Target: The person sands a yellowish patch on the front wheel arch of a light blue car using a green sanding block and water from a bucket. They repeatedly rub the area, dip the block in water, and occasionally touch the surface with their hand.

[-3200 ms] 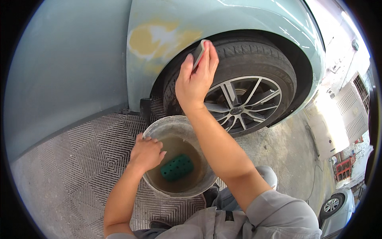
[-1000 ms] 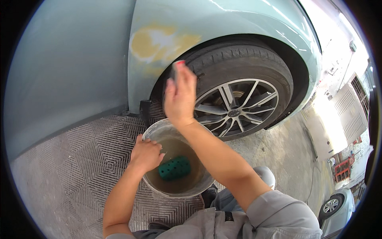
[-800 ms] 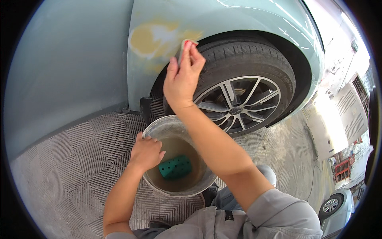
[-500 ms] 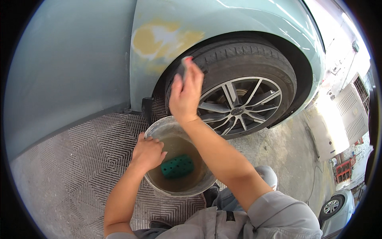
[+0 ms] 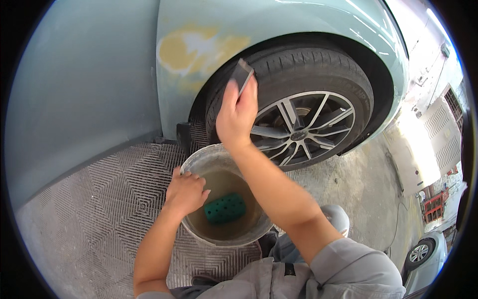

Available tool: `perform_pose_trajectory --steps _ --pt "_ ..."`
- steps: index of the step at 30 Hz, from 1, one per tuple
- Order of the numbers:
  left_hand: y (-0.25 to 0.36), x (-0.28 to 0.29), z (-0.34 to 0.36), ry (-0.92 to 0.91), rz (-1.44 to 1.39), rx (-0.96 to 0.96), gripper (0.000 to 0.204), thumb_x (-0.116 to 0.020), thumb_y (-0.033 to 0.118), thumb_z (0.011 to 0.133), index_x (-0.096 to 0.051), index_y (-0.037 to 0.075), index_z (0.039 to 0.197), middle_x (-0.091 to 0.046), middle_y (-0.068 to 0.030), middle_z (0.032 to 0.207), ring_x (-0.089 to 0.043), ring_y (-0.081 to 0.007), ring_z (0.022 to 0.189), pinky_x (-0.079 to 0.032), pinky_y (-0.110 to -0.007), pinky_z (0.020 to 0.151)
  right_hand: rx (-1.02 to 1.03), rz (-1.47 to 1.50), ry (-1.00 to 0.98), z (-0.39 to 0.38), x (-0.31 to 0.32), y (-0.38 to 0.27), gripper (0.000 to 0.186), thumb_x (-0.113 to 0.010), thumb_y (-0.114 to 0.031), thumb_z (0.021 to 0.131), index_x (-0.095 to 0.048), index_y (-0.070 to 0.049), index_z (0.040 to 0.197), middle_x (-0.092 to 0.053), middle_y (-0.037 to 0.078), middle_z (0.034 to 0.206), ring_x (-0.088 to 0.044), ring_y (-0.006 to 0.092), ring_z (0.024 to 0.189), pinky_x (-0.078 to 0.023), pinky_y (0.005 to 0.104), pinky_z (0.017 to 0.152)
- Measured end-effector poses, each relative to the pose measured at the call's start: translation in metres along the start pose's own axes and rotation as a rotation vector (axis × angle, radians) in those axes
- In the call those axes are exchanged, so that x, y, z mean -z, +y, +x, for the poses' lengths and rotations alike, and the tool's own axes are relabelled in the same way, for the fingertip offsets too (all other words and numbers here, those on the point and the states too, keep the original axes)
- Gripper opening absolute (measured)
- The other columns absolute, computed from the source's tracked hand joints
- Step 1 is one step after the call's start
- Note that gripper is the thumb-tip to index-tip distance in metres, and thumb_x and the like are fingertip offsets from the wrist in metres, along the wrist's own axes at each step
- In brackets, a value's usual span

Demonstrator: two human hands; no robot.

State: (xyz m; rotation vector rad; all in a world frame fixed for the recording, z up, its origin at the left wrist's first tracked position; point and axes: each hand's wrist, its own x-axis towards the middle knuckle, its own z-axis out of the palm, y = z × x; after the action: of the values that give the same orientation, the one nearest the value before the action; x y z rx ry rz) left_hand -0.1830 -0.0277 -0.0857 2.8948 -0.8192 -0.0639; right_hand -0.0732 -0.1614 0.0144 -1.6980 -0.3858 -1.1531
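Observation:
My left hand [image 5: 185, 192] is closed over the left rim of a whitish bucket [image 5: 215, 242], the thumb towards the inside. In its murky water sits a green block with dark holes [image 5: 225, 208]. My right hand [image 5: 238, 110] is raised beyond the bucket, in front of the tyre [image 5: 308, 65]. Between its thumb and fingers is a flat, dark grey rectangular piece of what looks like sandpaper [image 5: 241, 74]. To its upper left, the pale green fender [image 5: 174, 107] carries a sanded patch [image 5: 174, 52] of yellow and white.
A grey-blue door panel [image 5: 84, 74] fills the left side. The alloy wheel [image 5: 298, 134] stands just beyond the bucket, with a mud flap [image 5: 183, 137] near its left. Patterned floor tiles [image 5: 114, 214] lie below. Another car [image 5: 423, 259] is at the lower right.
My right hand has turned, so the dark grey piece now shows clearly. The view has shifted slightly, and the green block sits a little further right. My left hand keeps its hold on the rim.

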Motion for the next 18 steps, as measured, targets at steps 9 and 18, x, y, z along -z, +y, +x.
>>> perform_pose_trajectory --steps 9,18 --pt "0.000 -0.001 0.003 0.026 0.013 -0.013 0.027 -0.059 0.035 0.088 -0.068 0.009 0.092 -0.068 -0.0056 0.095 -0.062 -0.0204 0.098 -0.033 -0.046 0.100 -0.260 -0.030 -0.250 -0.026 -0.025 -0.024 0.047 -0.050 -0.012 0.094 -0.041 0.009 0.135 -0.052 0.027 0.130 -0.054 0.0416 0.116 -0.044 0.0402 0.098" --pt "-0.001 -0.002 0.002 0.014 0.001 -0.012 0.028 -0.059 0.035 0.087 -0.067 0.009 0.093 -0.067 -0.0054 0.095 -0.061 -0.0208 0.099 -0.032 -0.046 0.102 -0.176 0.107 0.018 0.006 -0.031 -0.012 0.048 -0.045 -0.009 0.096 -0.035 0.010 0.138 -0.044 0.026 0.140 -0.047 0.0396 0.126 -0.039 0.0380 0.103"
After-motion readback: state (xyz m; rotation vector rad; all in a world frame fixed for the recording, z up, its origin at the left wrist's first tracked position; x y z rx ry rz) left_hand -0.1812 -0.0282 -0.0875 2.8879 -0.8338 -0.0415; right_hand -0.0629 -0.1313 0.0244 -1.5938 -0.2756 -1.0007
